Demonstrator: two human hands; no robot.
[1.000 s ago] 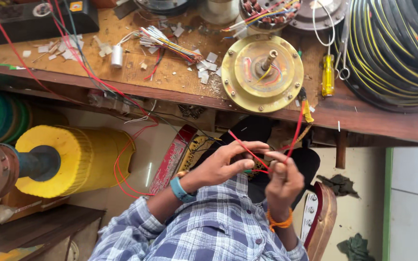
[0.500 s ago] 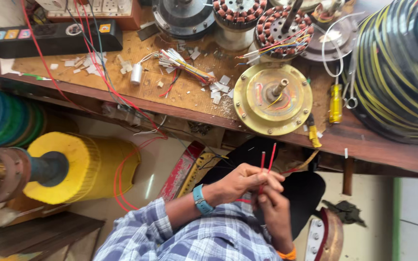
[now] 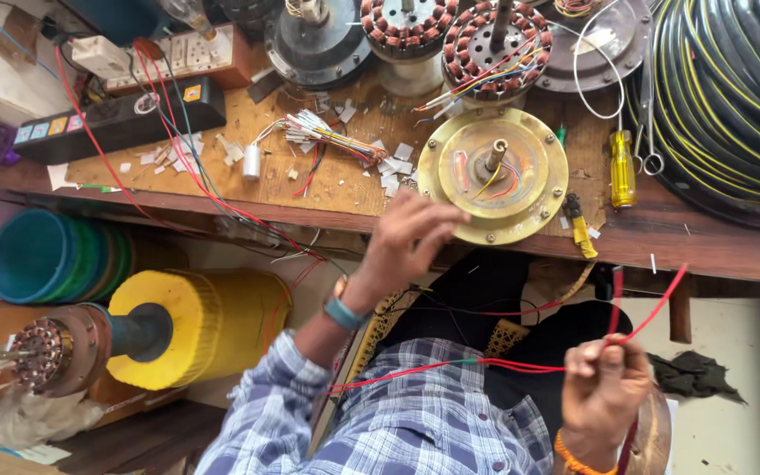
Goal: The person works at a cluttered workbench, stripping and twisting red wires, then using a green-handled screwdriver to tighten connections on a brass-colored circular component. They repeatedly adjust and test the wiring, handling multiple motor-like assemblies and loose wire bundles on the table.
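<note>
Motor housing (image 3: 493,176), the round brass-coloured disc with a shaft sticking up from its middle, sits at the near edge of the wooden worktop (image 3: 336,189), right of centre. Biggest thing about is the coil of black-and-yellow cable (image 3: 732,97) at the far right, with a yellow drum (image 3: 195,330) below the worktop on the left. Further back stand wound copper motor cores (image 3: 496,44) and a black power strip (image 3: 120,123), and a yellow screwdriver (image 3: 623,169) lies just right of the disc.

Now the hands. The left hand (image 3: 411,237) is stretched out to the disc, fingers (image 3: 433,211) spread open and lying on its near-left rim, closed on nothing. The right hand (image 3: 604,391) is down near the lap, fingers pinched shut on thin red wires (image 3: 521,362), which run left across the checked shirt (image 3: 398,422) and also loop up to the right.

To do this well, I'd say the open hand wants a broad, flat hold on the rim, since the disc overhangs the worktop edge and looks heavy enough to tip toward the lap. Short coloured leads (image 3: 490,176) come out by the shaft, so keep fingertips off those. The red wires look slack; holding them low and away keeps them from snagging the yellow-handled tool (image 3: 579,224) that lies at the edge.
</note>
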